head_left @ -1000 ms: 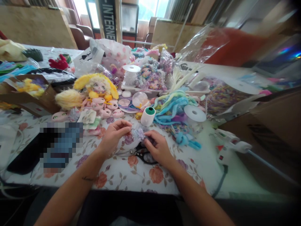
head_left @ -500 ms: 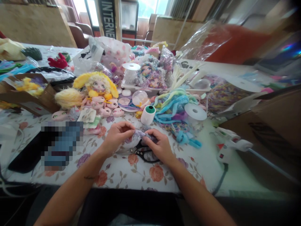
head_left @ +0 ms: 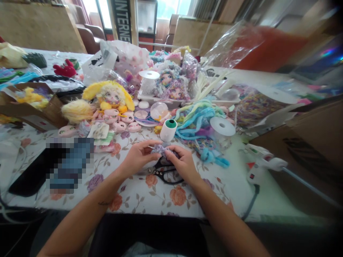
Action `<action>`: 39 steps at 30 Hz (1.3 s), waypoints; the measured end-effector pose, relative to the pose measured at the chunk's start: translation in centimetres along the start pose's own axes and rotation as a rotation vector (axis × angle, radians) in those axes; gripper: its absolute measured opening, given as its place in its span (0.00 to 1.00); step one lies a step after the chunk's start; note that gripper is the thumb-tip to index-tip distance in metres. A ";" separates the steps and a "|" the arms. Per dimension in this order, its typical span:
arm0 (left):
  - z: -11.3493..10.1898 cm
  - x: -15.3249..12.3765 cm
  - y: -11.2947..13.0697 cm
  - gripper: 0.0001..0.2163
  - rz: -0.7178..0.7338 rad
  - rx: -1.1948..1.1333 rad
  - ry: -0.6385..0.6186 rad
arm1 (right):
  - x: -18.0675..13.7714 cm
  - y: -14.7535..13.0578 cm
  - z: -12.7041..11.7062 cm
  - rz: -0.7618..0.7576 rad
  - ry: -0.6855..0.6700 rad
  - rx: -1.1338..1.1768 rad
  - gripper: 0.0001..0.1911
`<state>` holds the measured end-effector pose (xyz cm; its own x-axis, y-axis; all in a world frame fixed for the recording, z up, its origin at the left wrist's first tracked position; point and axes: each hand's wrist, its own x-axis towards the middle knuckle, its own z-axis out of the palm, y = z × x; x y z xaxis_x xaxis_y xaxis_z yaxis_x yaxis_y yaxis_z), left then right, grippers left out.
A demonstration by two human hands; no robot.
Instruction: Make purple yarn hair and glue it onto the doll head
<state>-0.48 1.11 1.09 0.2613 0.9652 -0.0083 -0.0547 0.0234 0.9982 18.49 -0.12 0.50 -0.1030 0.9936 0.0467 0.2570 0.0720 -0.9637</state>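
Observation:
My left hand (head_left: 138,157) and my right hand (head_left: 181,163) meet over the flowered tablecloth (head_left: 150,194), both pinched on a small pale purple fluffy tuft (head_left: 160,149) held between the fingertips. Black scissors (head_left: 163,174) lie on the cloth right under my right hand. A white thread spool with a green core (head_left: 168,130) stands just behind the tuft.
Doll heads (head_left: 120,123), a yellow-haired doll (head_left: 111,95), blue and pastel yarn (head_left: 199,123), white ribbon reels (head_left: 222,127) and plastic bags crowd the far half. A white glue gun (head_left: 261,166) lies at the right, cardboard boxes at the left and right, a dark object at the left.
My hands have drawn closer together on the tuft, the left one dropping slightly lower over the scissors. Nothing else on the table has moved.

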 end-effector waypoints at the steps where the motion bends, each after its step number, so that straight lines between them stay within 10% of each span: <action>1: 0.0 0.0 -0.2 0.14 -0.023 -0.013 0.026 | 0.0 0.0 0.0 0.003 -0.003 0.003 0.14; 12: -1.0 0.6 0.4 0.11 0.021 -0.106 0.322 | 0.1 0.8 -0.2 -0.089 0.059 -0.045 0.12; 23: -0.5 -0.3 1.1 0.13 -0.023 -0.060 0.002 | 0.4 1.1 0.1 -0.277 0.034 -0.093 0.08; 33: -0.1 0.4 0.1 0.11 -0.202 -0.293 0.023 | -1.6 1.6 -1.4 -0.506 0.249 -0.517 0.11; 39: 0.0 0.5 -0.7 0.11 -0.239 -0.370 0.041 | -4.8 0.6 -4.0 -0.482 -0.195 -0.747 0.08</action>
<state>-0.33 1.61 0.34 0.2703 0.9307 -0.2465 -0.3410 0.3319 0.8795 22.96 -4.48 0.75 -0.5039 0.8138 0.2895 0.6929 0.5809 -0.4271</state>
